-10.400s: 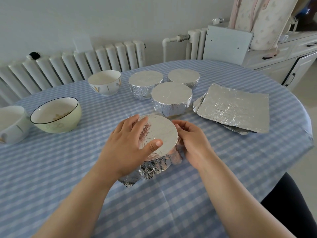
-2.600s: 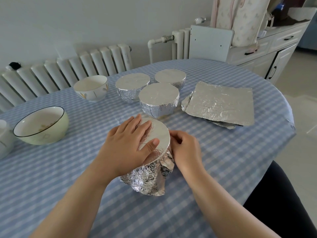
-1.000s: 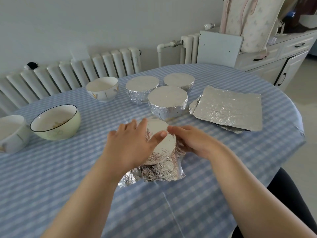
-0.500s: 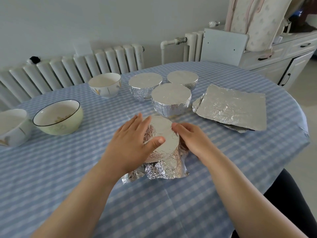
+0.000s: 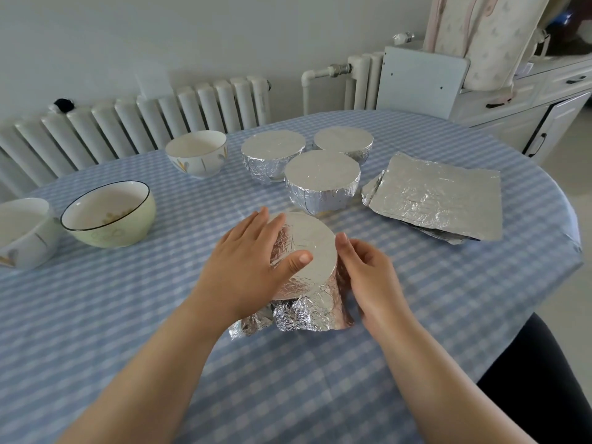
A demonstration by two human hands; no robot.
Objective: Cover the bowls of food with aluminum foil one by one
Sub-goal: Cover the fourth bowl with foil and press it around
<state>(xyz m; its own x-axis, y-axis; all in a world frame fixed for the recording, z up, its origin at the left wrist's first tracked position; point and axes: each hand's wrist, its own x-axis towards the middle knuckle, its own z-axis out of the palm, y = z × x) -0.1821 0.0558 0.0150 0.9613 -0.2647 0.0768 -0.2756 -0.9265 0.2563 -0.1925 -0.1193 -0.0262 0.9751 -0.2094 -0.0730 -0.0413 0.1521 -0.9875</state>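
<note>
- The picture is bright, with soft daylight all over.
- Shadows are pale and short; a faint one lies under the foil sheets (image 5: 435,200) at the right of the frame.
- The foil tops shine white, with little sparkles in the crinkles.
- The desk (image 5: 320,379) edge and radiator (image 5: 144,123) curve near the picture's sides.
- Everything looks sharp, with no blur.
</note>
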